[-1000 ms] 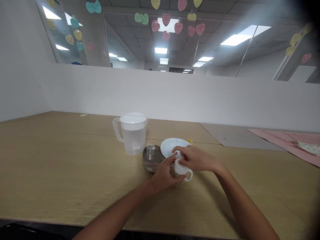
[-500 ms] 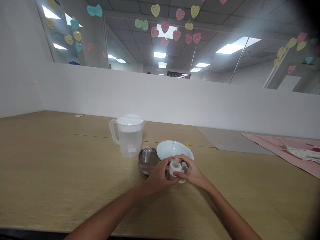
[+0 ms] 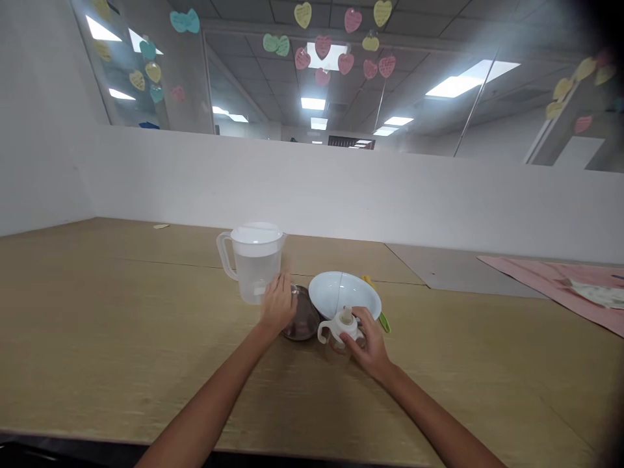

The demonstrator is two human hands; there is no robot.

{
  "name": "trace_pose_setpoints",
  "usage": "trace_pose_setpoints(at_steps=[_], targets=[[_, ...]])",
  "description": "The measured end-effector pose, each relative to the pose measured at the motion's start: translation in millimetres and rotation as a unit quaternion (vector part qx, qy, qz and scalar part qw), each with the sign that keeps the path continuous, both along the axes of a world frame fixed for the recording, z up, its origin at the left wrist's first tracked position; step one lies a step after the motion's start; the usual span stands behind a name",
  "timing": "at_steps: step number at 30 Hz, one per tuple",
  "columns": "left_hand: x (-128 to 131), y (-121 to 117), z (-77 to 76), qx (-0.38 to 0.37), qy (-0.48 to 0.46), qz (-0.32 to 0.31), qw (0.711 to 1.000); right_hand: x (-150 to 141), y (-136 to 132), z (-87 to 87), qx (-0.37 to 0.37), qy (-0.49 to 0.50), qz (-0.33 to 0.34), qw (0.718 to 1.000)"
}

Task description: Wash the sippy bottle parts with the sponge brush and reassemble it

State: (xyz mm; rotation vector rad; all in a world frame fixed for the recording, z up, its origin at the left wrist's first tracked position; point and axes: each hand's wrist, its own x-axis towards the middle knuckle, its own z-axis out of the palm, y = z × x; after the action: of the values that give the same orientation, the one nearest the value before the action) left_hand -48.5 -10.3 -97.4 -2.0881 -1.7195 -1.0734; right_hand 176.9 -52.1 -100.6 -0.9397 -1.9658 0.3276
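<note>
A baby bottle (image 3: 336, 328) with a white collar, side handles and a pale teat on top stands upright near the table's middle. My right hand (image 3: 369, 344) grips it from the right, thumb in front of the collar. My left hand (image 3: 278, 303) has its fingers curled down over the left side of a round steel plate (image 3: 303, 323), where the clear bottle cap sits; the hand hides nearly all of the cap. Right behind the bottle lies a white divided bowl (image 3: 324, 290).
A clear measuring jug (image 3: 253, 270) stands behind my left hand. Green (image 3: 385, 323) and yellow utensil ends poke out beside the bowl. At the far right lies a pink cloth (image 3: 531, 276) with items on it. A white wall (image 3: 312, 188) bounds the table at the back.
My left hand has let go of the bottle and moved left to the cap on the steel plate. My right hand still holds the bottle, whose left handle now shows.
</note>
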Motion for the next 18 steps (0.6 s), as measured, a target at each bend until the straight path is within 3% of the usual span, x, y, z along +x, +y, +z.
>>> trace_pose_setpoints(at_steps=[3, 5, 7, 10, 13, 15, 18], targets=[[-5, 7, -10.0, -0.048, 0.067, 0.035, 0.996, 0, -1, -2.3, 0.008, 0.008, -0.007, 1.000], [-6, 6, -8.3, -0.056, 0.071, 0.031, 0.995, 0, 0, -5.4, 0.019, 0.018, -0.011, 1.000], [-4, 2, 1.2, -0.012, 0.020, 0.035, 0.999, -1, 2, -9.6, 0.039, 0.035, -0.016, 0.999], [8, -10, 22.1, 0.133, -0.126, 0.021, 0.983, -1, 6, -15.4, 0.069, 0.056, -0.023, 0.996], [31, -30, 35.4, 0.208, -0.221, -0.103, 0.947, -2, 8, -17.2, 0.075, 0.062, -0.020, 0.995], [48, -42, 36.1, 0.183, -0.179, -0.213, 0.943, -2, 8, -16.9, 0.072, 0.063, -0.020, 0.995], [64, -54, 30.2, 0.135, -0.119, -0.301, 0.936, 0, 9, -17.0, 0.072, 0.057, -0.021, 0.996]])
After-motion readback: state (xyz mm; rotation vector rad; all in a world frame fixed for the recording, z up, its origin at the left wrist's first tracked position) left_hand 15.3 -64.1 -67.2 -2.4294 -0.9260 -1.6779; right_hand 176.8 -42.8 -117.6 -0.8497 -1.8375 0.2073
